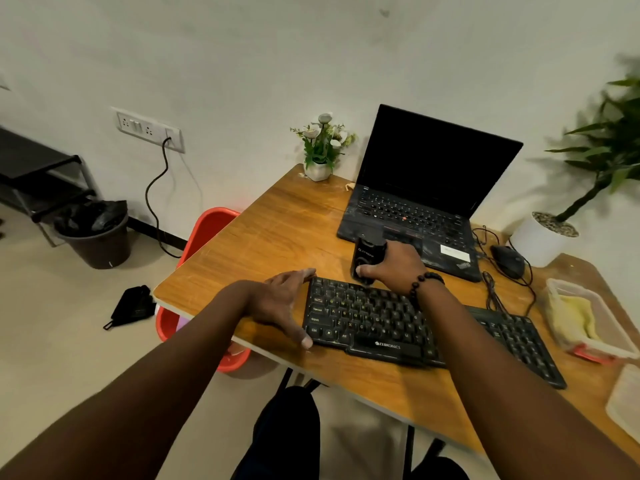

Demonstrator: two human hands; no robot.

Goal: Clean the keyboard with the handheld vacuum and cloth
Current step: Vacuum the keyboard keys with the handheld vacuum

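- One keyboard (398, 327) near the table's (277, 237) front edge; long axis runs along that edge, left end nearer the wall, right end angled toward me.
- My left hand (280, 306) braces its left end, fingers straight and spread, thumb on the near corner.
- My right hand (394, 265) is wrapped around the one handheld vacuum (367, 259), upright, lower end on the keyboard's far edge.
- One yellow cloth (575, 317) lies in a clear container (595, 341) by the right edge.
- One laptop (426, 188), open, toward the far edge; one mouse (507, 261) beside it.
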